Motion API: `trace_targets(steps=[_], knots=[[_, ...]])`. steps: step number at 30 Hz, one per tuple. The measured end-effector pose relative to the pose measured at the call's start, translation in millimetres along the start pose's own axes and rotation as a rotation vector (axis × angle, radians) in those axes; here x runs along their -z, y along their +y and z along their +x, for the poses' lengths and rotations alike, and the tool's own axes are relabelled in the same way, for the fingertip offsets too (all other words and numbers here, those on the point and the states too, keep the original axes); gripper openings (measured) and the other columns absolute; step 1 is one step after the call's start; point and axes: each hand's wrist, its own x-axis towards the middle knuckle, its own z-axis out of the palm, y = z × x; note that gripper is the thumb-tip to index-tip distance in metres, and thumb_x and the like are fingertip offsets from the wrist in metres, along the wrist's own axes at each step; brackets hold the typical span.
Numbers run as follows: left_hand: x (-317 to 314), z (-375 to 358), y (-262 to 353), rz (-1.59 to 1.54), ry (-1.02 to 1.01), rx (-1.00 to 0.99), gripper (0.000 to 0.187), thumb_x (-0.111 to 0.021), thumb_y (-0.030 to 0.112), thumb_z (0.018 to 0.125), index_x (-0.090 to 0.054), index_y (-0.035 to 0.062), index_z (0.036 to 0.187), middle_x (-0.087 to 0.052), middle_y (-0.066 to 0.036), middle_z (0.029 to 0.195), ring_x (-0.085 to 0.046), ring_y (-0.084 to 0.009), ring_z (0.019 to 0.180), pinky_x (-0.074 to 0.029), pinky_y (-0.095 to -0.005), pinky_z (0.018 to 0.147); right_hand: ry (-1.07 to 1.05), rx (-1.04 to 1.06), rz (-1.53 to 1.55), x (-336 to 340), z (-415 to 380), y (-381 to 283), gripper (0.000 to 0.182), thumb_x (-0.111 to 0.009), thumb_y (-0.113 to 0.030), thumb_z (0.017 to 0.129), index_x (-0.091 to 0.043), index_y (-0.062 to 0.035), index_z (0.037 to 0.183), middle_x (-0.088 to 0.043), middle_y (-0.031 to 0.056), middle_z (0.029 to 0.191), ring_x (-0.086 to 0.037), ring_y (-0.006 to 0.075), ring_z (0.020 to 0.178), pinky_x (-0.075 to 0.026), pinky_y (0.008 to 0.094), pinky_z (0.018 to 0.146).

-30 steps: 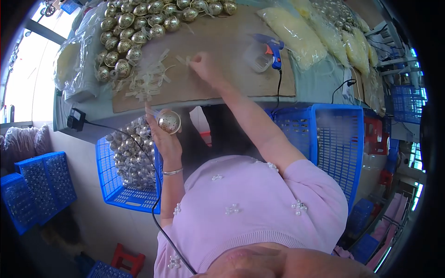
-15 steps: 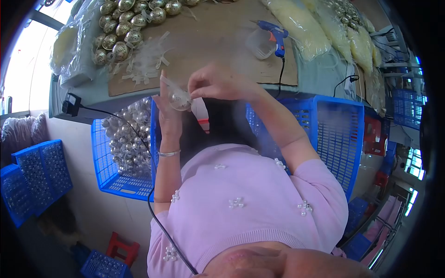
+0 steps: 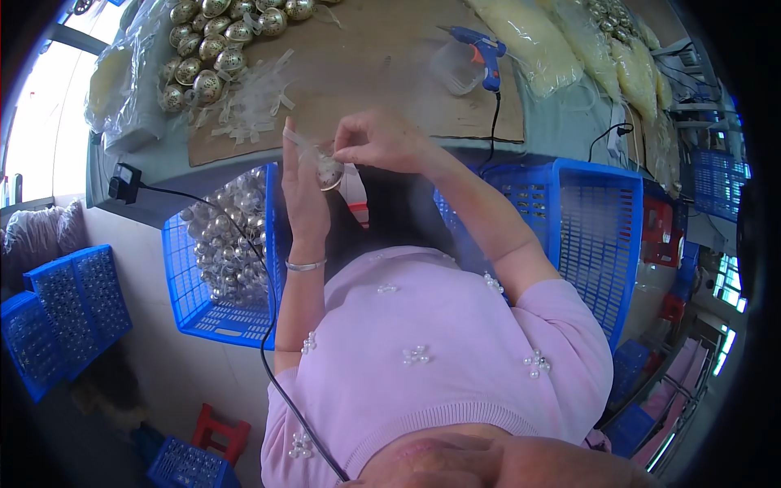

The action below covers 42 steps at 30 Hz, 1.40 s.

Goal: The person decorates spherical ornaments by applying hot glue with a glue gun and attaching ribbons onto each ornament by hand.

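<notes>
Just off the table's front edge, my left hand (image 3: 304, 191) holds a patterned metallic ball (image 3: 329, 173) with a translucent ribbon (image 3: 299, 141) at its top. One finger of that hand points up beside the ribbon. My right hand (image 3: 381, 142) is closed in a pinch at the top right of the ball, and whatever lies between its fingertips is too small to make out. Beyond the hands, loose translucent ribbons (image 3: 252, 114) lie on the brown board (image 3: 358, 65), next to a pile of similar balls (image 3: 213, 47).
A blue glue gun (image 3: 488, 65) rests by a clear plastic tub (image 3: 455, 69). Bags of pale sticks (image 3: 521, 45) lie at the back right. A blue crate (image 3: 224, 324) of balls stands below left, another blue crate (image 3: 598, 252) at right. A black cable (image 3: 264, 309) crosses my left side.
The ball has turned and moved slightly right in my left hand. My right hand has shifted a little, still pinched at the ball.
</notes>
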Motion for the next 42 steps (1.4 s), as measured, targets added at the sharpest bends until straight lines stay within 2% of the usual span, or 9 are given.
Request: trace_targets(steps=[14,17,20,25,30,32,35,38,42], knots=[[38.2,-2.0,-19.7,-0.042,0.135,0.080,0.052,-0.039,0.017,0.098,-0.028,0.0121,0.148,-0.062,-0.011,0.096,-0.062,-0.0145,0.066,-0.047,-0.0273,0.045,-0.057,-0.161,0.367,-38.1,10.1,20.5,0.009,-0.072,-0.006,0.079,-0.065,0.0004,0.080,-0.063,0.0028,0.069,-0.056,0.0073,0.061,-0.046,0.0225,0.054],[59.0,-14.6,-11.5,-0.184,0.306,0.136,0.048,-0.038,0.023,0.099,-0.031,0.0155,0.146,-0.063,-0.012,0.096,-0.064,-0.0181,0.069,-0.046,-0.0257,0.048,-0.056,-0.126,0.411,-46.8,16.8,33.7,0.009,-0.069,-0.007,0.083,-0.065,0.0004,0.083,-0.063,0.0027,0.072,-0.057,0.0072,0.063,-0.046,0.0225,0.055],[156.7,-14.8,-37.8,-0.557,0.566,0.244,0.051,-0.042,0.037,0.100,-0.032,0.0072,0.140,-0.052,-0.014,0.125,-0.059,-0.0352,0.106,-0.054,-0.0350,0.075,0.011,-0.142,0.464,-31.1,14.5,30.5,0.011,-0.066,-0.010,0.086,-0.063,-0.0001,0.089,-0.064,0.0028,0.075,-0.057,0.0070,0.066,-0.047,0.0223,0.057],[146.2,-6.5,-1.8,-0.476,0.843,0.197,0.047,-0.047,0.030,0.099,-0.039,0.0024,0.136,-0.056,-0.019,0.119,-0.060,-0.0347,0.102,-0.054,-0.0323,0.070,0.051,-0.183,0.446,-16.6,0.7,33.9,0.015,-0.065,-0.015,0.088,-0.062,-0.0007,0.092,-0.064,0.0031,0.079,-0.056,0.0076,0.067,-0.047,0.0226,0.059],[89.9,79.3,48.0,0.583,0.399,-0.367,0.043,-0.052,0.024,0.097,-0.047,0.0015,0.132,-0.066,-0.014,0.100,-0.065,-0.0232,0.085,-0.052,-0.0297,0.073,0.062,-0.213,0.414,-18.2,-10.7,33.6,0.015,-0.065,-0.015,0.087,-0.063,-0.0007,0.091,-0.065,0.0038,0.081,-0.057,0.0082,0.068,-0.048,0.0238,0.060],[84.1,138.6,54.0,1.113,0.407,-0.728,0.049,-0.061,0.032,0.091,-0.050,0.0052,0.130,-0.066,-0.016,0.103,-0.063,-0.0263,0.093,-0.050,-0.0410,0.080,0.076,-0.207,0.384,-17.7,-14.7,30.7,0.014,-0.065,-0.014,0.087,-0.063,-0.0007,0.090,-0.066,0.0039,0.082,-0.057,0.0082,0.068,-0.048,0.0241,0.061],[35.1,180.0,70.7,1.805,0.619,-0.449,0.059,-0.068,0.044,0.082,-0.052,0.0077,0.126,-0.066,-0.016,0.106,-0.058,-0.0320,0.107,-0.041,-0.0564,0.090,0.110,-0.183,0.363,-13.4,-23.7,30.1,0.013,-0.064,-0.014,0.087,-0.064,-0.0009,0.090,-0.065,0.0032,0.081,-0.056,0.0082,0.068,-0.048,0.0245,0.061],[54.8,232.9,44.3,1.880,0.525,-0.361,0.058,-0.070,0.051,0.075,-0.056,0.0115,0.115,-0.067,-0.013,0.106,-0.052,-0.0347,0.114,-0.028,-0.0667,0.095,0.131,-0.188,0.386,-6.8,-35.6,35.8,0.014,-0.064,-0.014,0.089,-0.063,-0.0005,0.092,-0.064,0.0036,0.082,-0.059,0.0097,0.073,-0.047,0.0243,0.060],[52.9,238.9,45.3,1.931,0.472,-0.483,0.062,-0.069,0.054,0.073,-0.055,0.0110,0.115,-0.066,-0.014,0.104,-0.055,-0.0352,0.109,-0.034,-0.0630,0.087,0.187,-0.216,0.372,-1.2,-46.7,43.1,0.013,-0.064,-0.014,0.089,-0.063,-0.0014,0.093,-0.064,0.0035,0.082,-0.058,0.0091,0.072,-0.047,0.0241,0.060]])
